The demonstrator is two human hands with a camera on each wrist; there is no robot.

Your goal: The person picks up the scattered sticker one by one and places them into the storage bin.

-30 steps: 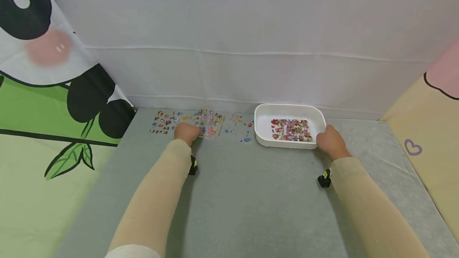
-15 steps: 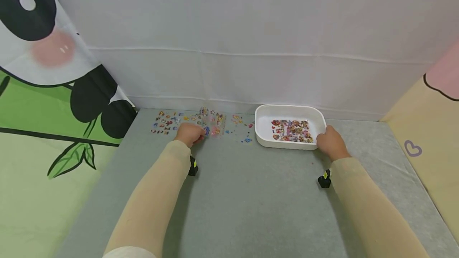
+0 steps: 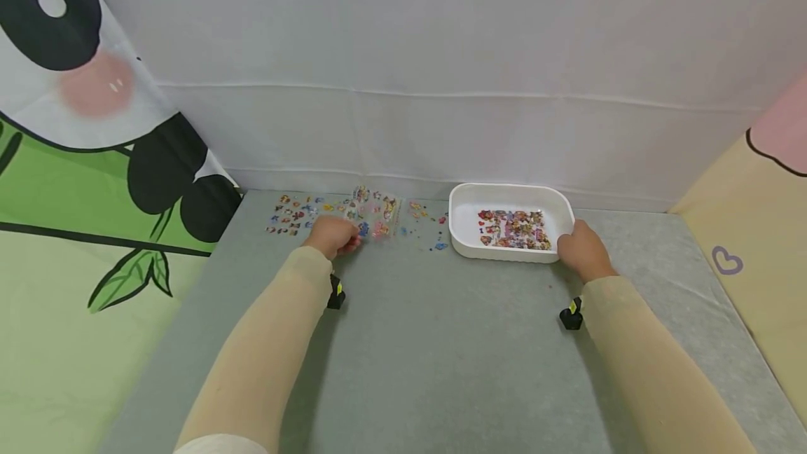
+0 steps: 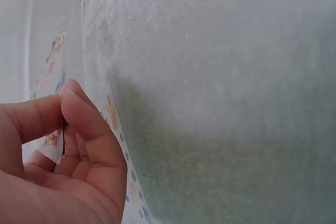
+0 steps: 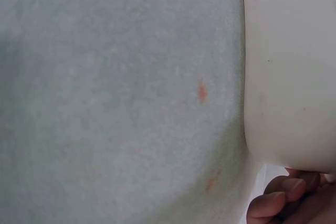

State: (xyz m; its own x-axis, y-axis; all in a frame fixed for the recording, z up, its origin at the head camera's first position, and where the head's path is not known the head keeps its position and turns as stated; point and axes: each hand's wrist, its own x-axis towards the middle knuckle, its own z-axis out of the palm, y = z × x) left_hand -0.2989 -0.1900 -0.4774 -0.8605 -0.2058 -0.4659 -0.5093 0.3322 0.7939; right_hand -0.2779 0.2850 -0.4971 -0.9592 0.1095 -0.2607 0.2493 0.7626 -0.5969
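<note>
My left hand (image 3: 330, 235) pinches a clear sticker sheet (image 3: 383, 209) printed with small colourful figures at the table's back. In the left wrist view, thumb and forefinger meet on the edge of that clear sheet (image 4: 51, 69), which stands tilted up from the surface. Other small stickers (image 3: 291, 216) lie flat to the left of the hand and partly behind it. My right hand (image 3: 585, 252) grips the right end of a white tray (image 3: 498, 255), fingers curled at its rim. Inside the tray lies a dense patch of colourful stickers (image 3: 517, 228).
A grey cloth covers the table (image 3: 441, 356). Between sheet and tray lie more small stickers (image 3: 419, 210). A white cloth wall (image 3: 403, 132) rises right behind the tray. Two reddish marks show on the cloth in the right wrist view.
The clear sheet has shifted slightly right and looks more lifted, with the left hand still at its near left edge. My right hand and the tray look unmoved.
</note>
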